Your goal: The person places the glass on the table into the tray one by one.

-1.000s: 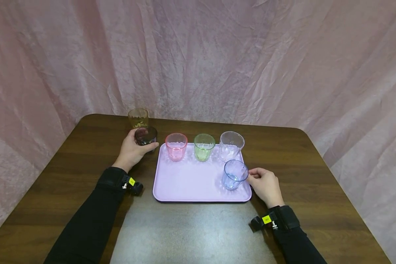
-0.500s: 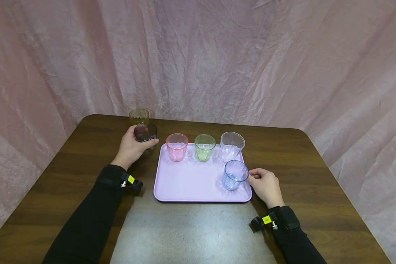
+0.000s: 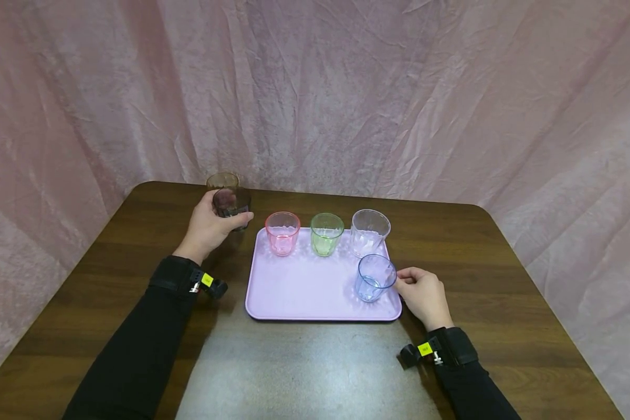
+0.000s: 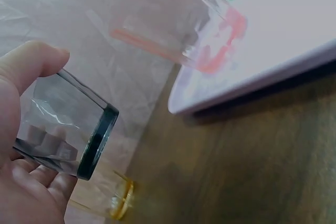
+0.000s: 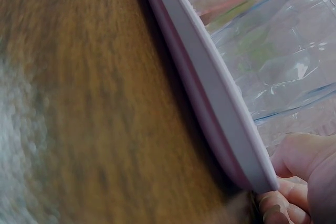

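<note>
While gripping a see-through smoky tumbler [image 3: 233, 204] with the left hand [image 3: 202, 228] near an amber tumbler [image 3: 222, 180], pinching the smooth lilac tray [image 3: 304, 291] rim with the right hand [image 3: 426, 298]. Facing a crumpled pink curtain [image 3: 315, 105] across a wood-grain bench [image 3: 493, 262]. Can see, tray-borne and upright, pink tumbler [image 3: 282, 238], green tumbler [image 3: 326, 239], clear tumbler [image 3: 368, 233], blue tumbler [image 3: 371, 283]

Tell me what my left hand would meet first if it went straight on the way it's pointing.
Probably the amber glass, just beyond the dark glass your left hand holds. Depth and height are unclear, so it might pass over instead.
</note>
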`<state>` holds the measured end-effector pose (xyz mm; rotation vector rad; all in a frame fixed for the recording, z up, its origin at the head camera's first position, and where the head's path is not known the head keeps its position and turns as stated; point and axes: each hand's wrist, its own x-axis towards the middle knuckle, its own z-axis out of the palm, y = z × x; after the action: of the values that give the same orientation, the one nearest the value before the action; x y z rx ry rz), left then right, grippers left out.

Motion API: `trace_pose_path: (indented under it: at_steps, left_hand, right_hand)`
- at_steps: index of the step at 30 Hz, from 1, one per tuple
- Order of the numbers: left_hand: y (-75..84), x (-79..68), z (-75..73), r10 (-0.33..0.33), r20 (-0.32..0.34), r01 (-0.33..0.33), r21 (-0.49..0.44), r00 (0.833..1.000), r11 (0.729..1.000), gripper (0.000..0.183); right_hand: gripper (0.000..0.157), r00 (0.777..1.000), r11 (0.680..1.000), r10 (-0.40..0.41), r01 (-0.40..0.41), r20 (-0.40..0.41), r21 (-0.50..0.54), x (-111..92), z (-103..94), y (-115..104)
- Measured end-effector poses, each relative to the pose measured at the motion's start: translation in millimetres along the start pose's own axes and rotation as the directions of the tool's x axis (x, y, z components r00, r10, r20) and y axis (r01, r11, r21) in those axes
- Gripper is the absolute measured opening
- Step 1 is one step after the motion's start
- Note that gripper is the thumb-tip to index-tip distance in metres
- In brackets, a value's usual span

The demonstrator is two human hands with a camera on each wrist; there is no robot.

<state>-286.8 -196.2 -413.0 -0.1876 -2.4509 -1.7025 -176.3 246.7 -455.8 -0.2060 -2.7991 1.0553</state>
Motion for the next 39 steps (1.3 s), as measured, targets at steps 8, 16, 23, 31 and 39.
trace_pose_path:
  at_steps: [8,16,23,31,39]
  left_hand:
    - [14.9,0.0,-0.2,0.033,0.005,-0.033,-0.022,0.999,0.999,0.078]
    - [26.9,-2.3,-4.2,0.037,0.001,-0.037,-0.023,0.999,0.999,0.075]
    - [37.4,-2.7,-6.6,0.068,0.009,-0.068,-0.052,0.998,0.996,0.072]
    - [48.5,-4.2,-5.9,0.08,0.033,-0.078,-0.071,0.996,0.994,0.075]
    - [59.8,-8.1,-2.7,0.068,0.068,-0.061,-0.097,0.995,0.993,0.075]
  right_hand:
    - [0.018,1.0,1.0,0.004,-0.004,-0.003,0.001,-0.2,-0.1,0.1]
    - [0.016,1.0,1.0,-0.025,0.025,-0.017,0.001,0.4,0.6,0.1]
    - [0.014,0.998,0.998,-0.061,0.06,-0.034,-0.024,0.8,1.1,1.4]
    - [0.014,0.998,0.998,-0.056,0.056,-0.037,-0.022,0.8,1.1,2.2]
    - [0.014,0.998,0.999,-0.048,0.048,-0.033,-0.015,0.2,0.6,1.0]
